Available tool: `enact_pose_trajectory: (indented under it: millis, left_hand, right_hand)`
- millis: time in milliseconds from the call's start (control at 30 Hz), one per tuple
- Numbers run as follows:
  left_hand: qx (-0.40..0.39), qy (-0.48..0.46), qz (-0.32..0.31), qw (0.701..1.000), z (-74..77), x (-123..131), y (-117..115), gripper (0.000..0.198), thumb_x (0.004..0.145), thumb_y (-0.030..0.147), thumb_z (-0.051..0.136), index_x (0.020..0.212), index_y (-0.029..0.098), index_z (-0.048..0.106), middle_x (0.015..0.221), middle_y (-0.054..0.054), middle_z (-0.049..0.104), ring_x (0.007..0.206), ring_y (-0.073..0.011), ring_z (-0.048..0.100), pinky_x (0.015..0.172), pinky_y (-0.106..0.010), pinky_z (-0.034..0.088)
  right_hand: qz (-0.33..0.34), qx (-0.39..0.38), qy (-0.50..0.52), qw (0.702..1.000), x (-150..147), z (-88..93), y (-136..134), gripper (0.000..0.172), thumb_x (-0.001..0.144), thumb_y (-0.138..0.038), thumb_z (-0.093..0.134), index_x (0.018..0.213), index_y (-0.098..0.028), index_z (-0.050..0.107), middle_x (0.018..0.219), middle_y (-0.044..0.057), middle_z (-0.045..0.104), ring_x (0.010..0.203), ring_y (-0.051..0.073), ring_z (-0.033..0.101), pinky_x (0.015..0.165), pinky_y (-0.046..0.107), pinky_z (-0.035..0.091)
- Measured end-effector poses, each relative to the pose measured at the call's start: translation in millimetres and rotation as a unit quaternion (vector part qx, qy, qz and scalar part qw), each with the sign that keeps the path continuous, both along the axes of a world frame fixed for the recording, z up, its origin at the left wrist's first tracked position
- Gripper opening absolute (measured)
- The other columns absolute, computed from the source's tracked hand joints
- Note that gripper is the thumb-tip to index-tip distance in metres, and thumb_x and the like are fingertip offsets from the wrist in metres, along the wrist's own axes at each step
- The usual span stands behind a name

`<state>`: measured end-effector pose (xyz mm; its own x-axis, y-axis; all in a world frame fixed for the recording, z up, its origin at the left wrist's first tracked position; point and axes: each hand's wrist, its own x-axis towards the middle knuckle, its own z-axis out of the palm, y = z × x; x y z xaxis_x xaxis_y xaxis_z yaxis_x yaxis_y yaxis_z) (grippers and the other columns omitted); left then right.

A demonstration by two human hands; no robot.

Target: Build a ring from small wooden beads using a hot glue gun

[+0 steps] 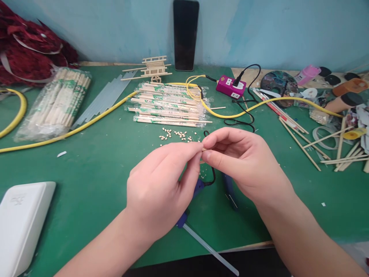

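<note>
My left hand [161, 184] and my right hand [242, 161] meet fingertip to fingertip above the green table. Both are closed in a pinch on a tiny wooden piece [203, 149], mostly hidden by the fingers. Just beyond them, several small cut wooden bits [180, 134] lie scattered. Beneath my hands is a blue glue gun [182, 220], partly covered, with a translucent glue stick [211, 250] sticking out of it towards me. A dark blue tool [230, 192] lies under my right hand, its kind unclear.
Wrapped chopsticks [170, 104] lie behind my hands, near a small stick-built cart [155, 69]. A phone [186, 36] leans on the wall. A yellow cable [100, 117] crosses the table to a purple power socket [231, 87]. Left are a white power bank [25, 223] and more glue sticks [105, 98].
</note>
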<state>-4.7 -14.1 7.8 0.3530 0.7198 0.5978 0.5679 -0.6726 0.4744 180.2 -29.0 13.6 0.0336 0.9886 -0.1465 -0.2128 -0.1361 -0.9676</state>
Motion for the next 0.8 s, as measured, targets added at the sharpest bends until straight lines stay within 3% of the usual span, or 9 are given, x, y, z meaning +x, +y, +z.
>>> enact_pose_trajectory:
  millis: [233, 533, 800]
  left_hand:
    - [0.044, 0.004, 0.006, 0.999, -1.4, -1.0, 0.2, 0.014, 0.103, 0.009, 0.072, 0.109, 0.017, 0.081, 0.101, 0.000, 0.090, 0.092, -0.0150, 0.087, 0.094, -0.020, 0.066]
    - [0.039, -0.003, 0.007, 0.999, -1.1, 1.4, 0.7, 0.014, 0.102, 0.008, 0.073, 0.109, 0.016, 0.082, 0.101, 0.000, 0.090, 0.095, -0.0122, 0.086, 0.098, -0.016, 0.064]
    - [0.026, -0.007, 0.008, 1.000, 1.0, 1.3, 0.1, 0.015, 0.103, 0.008, 0.072, 0.109, 0.018, 0.081, 0.103, 0.004, 0.090, 0.092, -0.0081, 0.084, 0.092, -0.014, 0.062]
  right_hand:
    - [0.006, -0.001, 0.023, 1.000, -0.1, 0.5, 2.3, 0.028, 0.074, -0.003, 0.100, 0.087, -0.023, 0.085, 0.085, -0.004, 0.080, 0.081, 0.010, 0.075, 0.077, 0.015, 0.066]
    - [0.007, 0.006, 0.043, 0.999, 0.2, 1.3, 0.8, 0.032, 0.073, 0.001, 0.099, 0.089, -0.022, 0.084, 0.086, -0.004, 0.078, 0.080, 0.008, 0.074, 0.075, 0.012, 0.065]
    - [0.008, 0.010, 0.045, 0.999, -0.2, 2.4, 1.4, 0.032, 0.072, 0.001, 0.099, 0.089, -0.022, 0.084, 0.085, -0.003, 0.078, 0.078, 0.009, 0.075, 0.075, 0.014, 0.068]
